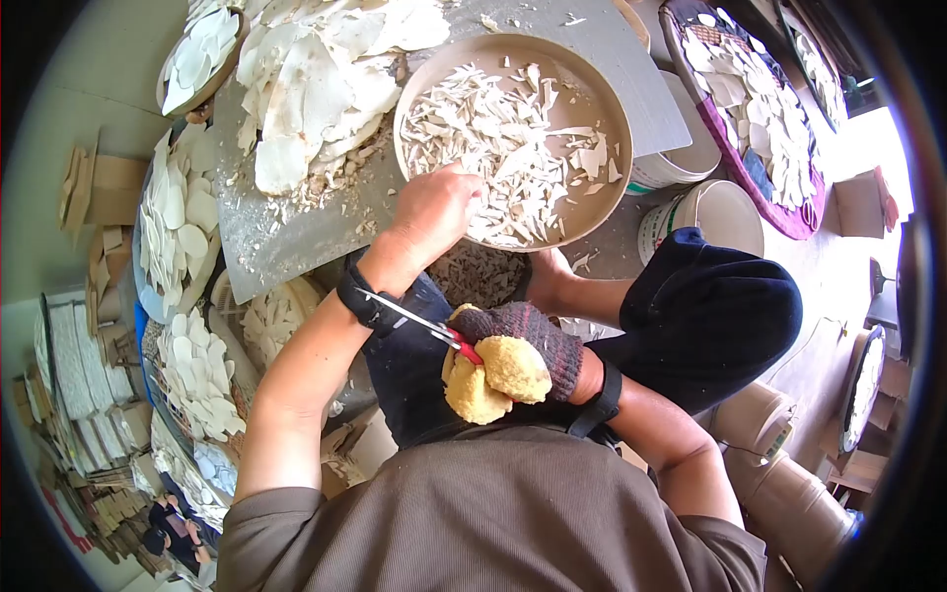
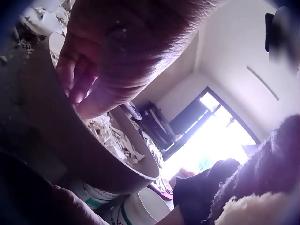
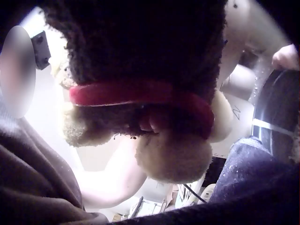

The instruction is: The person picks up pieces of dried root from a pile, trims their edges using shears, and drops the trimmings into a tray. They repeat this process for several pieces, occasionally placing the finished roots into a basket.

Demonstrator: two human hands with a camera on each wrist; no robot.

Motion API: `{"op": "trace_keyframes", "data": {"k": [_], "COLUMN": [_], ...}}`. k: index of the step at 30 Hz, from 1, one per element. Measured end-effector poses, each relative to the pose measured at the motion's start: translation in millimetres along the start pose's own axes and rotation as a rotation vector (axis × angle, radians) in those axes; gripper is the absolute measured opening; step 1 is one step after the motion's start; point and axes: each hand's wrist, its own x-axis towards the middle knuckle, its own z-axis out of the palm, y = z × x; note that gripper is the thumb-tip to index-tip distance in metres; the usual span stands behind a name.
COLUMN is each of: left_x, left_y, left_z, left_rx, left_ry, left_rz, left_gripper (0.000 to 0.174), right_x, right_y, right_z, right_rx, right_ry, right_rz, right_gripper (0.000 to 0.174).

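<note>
My bare left hand (image 1: pixel 434 212) reaches over the near rim of a round, shallow tray (image 1: pixel 607 212) of narrow white chips (image 1: pixel 493 138). Its fingers bend down at the chips; I cannot tell whether they pinch one. Nearer my body, my right hand (image 1: pixel 523 345) wears a dark knitted glove with yellow foam pads (image 1: pixel 518 370) on it. It grips scissors by their red handles (image 1: pixel 466 349). Their metal blades (image 1: pixel 419 321) point up and left, overlapping the black strap on my left wrist. In the right wrist view the red handle (image 3: pixel 140 93) loops across the glove.
A pile of large white flakes (image 1: pixel 316 109) covers the metal sheet (image 1: pixel 266 247) beside the tray. White buckets (image 1: pixel 725 212) stand to its right. Trays of flat white pieces (image 1: pixel 182 217) line the left, and another oval tray (image 1: pixel 814 187) lies right. Another person (image 1: pixel 178 533) is at lower left.
</note>
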Motion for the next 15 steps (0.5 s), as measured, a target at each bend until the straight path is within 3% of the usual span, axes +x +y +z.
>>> {"op": "trace_keyframes", "data": {"k": [6,9,12,13,15], "left_x": [2,3,5,4,-6], "left_y": [4,0,7,6,6], "left_z": [-5,2,-27,-41,-84], "left_rx": [0.209,0.283,-0.033,-0.154,-0.442], "left_ry": [-0.072,-0.015,-0.085,-0.146,-0.544], "left_rz": [0.029,0.138,-0.025,-0.094,-0.252], "left_gripper": [0.008,0.006,0.005,0.009,0.017], "right_x": [4,3,2,1,0], "right_y": [1,0,1,5,6], "right_z": [4,5,6,10,11], "right_rx": [-0.031,-0.076,-0.028,0.006,0.039], "right_ry": [-0.026,-0.025,0.003,0.031,0.053], "right_rz": [-0.012,-0.007,-0.021,-0.031,-0.036], "right_gripper": [0.021,0.020,0.020,0.020,0.020]}}
